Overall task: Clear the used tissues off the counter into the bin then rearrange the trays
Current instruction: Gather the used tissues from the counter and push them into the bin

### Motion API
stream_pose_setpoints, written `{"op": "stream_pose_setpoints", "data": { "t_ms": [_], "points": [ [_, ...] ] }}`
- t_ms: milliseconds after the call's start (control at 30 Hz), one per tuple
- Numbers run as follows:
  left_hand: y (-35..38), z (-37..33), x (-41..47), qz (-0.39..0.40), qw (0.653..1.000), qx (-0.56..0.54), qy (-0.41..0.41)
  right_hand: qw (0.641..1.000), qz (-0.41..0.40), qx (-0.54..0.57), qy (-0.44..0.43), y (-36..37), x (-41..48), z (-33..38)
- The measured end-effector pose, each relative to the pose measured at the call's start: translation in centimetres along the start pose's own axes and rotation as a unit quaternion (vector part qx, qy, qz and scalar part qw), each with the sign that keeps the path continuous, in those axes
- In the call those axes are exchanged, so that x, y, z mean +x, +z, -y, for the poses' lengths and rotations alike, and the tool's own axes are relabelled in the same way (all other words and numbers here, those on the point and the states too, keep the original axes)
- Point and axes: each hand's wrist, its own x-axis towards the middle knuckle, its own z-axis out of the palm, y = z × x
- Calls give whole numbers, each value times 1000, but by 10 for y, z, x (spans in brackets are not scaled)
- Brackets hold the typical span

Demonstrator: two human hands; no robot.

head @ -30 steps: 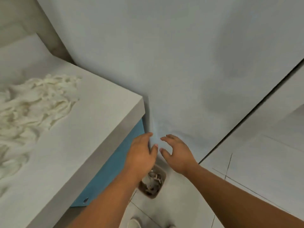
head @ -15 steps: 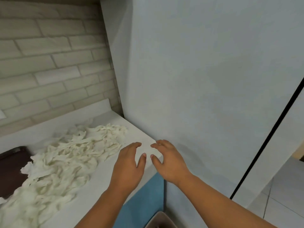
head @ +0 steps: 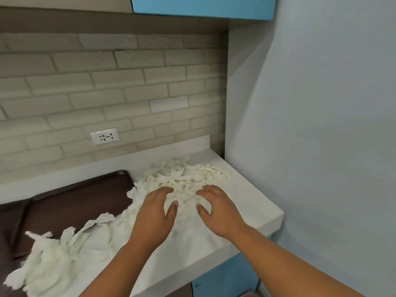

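Observation:
A long heap of torn white tissues (head: 182,179) runs across the white counter (head: 252,202) from its back right corner down to the lower left. Part of the heap lies over the edge of a dark brown tray (head: 81,200) on the left. My left hand (head: 155,213) and my right hand (head: 218,209) hover side by side over the near part of the heap, fingers spread and slightly bent, holding nothing. The bin's rim (head: 250,294) barely shows at the bottom edge, below the counter's right end.
A brick-pattern backsplash with a white wall socket (head: 104,136) stands behind the counter. A pale blue-grey wall (head: 321,146) closes the right side. Blue cabinet fronts (head: 225,277) sit under the counter, and a blue upper cabinet (head: 201,6) hangs overhead.
The view has lifted from the floor bin to the counter. Both hands have moved up and forward from above the bin to over the tissue heap, still holding nothing.

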Motion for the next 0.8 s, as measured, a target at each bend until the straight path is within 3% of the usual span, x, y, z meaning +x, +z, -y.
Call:
{"op": "stream_pose_setpoints", "data": {
  "t_ms": [200,367,600,800],
  "points": [
    [-56,104,-16,-13,998,45,-53,995,90,22,-26,83,24,50],
    [-86,180,-39,25,991,85,-96,987,156,14,-34,152,32,84],
    [-87,239,-68,98,986,103,-91,960,242,-136,-28,218,33,108],
    [-57,256,-75,184,972,139,-47,961,204,-185,-8,242,34,108]
  ]
}}
